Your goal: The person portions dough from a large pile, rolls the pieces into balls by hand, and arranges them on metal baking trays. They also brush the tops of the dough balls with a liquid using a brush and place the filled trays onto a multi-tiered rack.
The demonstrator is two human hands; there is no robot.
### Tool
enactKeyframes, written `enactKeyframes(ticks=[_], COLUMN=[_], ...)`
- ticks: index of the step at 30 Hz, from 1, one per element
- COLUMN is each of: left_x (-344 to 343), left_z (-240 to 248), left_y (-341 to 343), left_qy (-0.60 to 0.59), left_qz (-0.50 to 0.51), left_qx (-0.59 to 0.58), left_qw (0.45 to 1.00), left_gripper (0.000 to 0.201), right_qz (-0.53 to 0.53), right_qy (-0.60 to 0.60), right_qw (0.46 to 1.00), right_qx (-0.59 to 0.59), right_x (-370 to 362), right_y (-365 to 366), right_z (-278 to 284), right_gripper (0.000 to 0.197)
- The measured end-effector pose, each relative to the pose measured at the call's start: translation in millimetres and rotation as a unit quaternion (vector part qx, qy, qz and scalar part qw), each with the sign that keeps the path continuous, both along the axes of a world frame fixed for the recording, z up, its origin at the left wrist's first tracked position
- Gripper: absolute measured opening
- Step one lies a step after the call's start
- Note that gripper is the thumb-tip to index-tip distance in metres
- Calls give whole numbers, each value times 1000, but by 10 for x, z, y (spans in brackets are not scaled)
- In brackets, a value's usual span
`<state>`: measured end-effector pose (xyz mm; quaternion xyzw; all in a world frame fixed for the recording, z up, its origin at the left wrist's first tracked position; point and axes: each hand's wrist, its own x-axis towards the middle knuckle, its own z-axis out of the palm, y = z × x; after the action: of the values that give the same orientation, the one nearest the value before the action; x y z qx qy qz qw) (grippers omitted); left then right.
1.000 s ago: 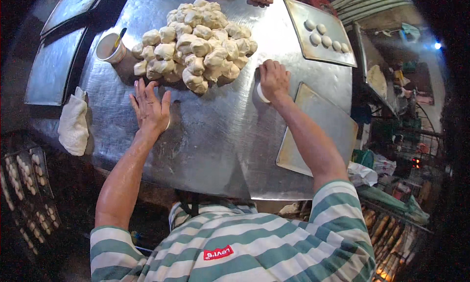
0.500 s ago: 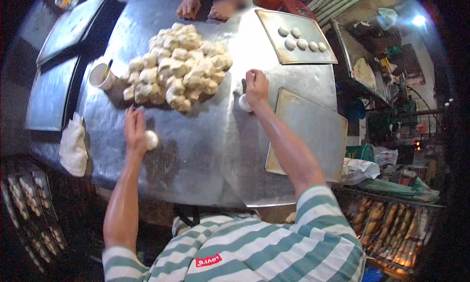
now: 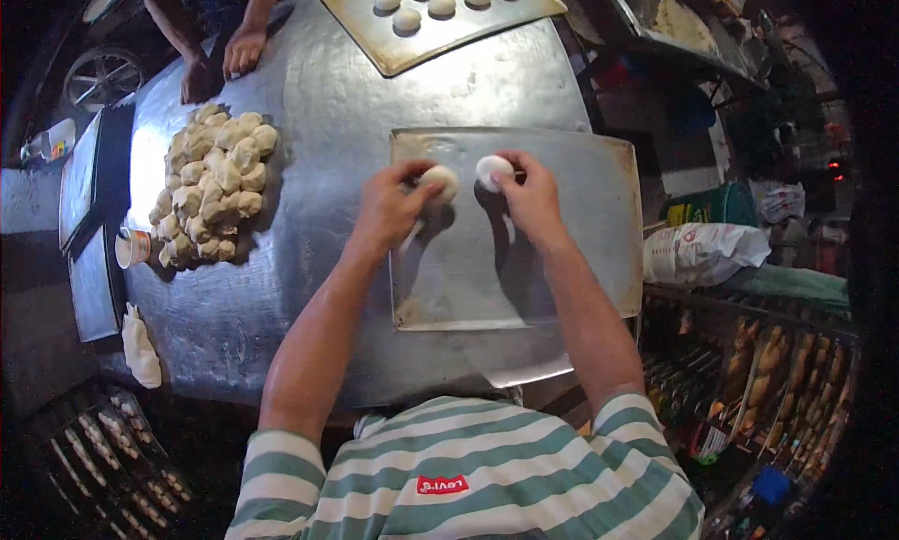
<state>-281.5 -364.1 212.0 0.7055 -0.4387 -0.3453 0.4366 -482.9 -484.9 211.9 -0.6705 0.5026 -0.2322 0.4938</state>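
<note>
We judge that the step in hand is the setting down of two shaped pieces on the near tray: the left hand has its fingers pinched around the left dough ball, and the right hand has its fingers pinched around the right dough ball. Both balls are over the far half of this tray, near each other but apart; whether their undersides already touch the metal, we cannot tell. The next move, in our opinion, calls for a gentle lowering and an even opening of the fingers, so that the round shape is not pressed. About the edges, the near tray has a thin raised rim, and its right side seems to reach the border of the tabletop, beside a white bag. Much bare metal lies around both hands on this tray. To the left, the tabletop is open until the dough pile; beyond, the far tray carries six balls, well apart from our hands.
</note>
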Motion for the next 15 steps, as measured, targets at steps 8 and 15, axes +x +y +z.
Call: enactKeyframes(ticks=[8,15], left_x=[-131,809], left_z=[-289,99], left_y=[-408,585], left_qy=[-167,-255], left_qz=[12,149], left_qx=[10,-67], left_qw=[986,953], left_gripper=[33,37], right_qz=[72,-48], right_qy=[109,81], right_qw=[975,964], right_qx=[-178,-251], right_x=[19,348], right_y=[-140,309], right_z=[-210,45], right_gripper=[31,28])
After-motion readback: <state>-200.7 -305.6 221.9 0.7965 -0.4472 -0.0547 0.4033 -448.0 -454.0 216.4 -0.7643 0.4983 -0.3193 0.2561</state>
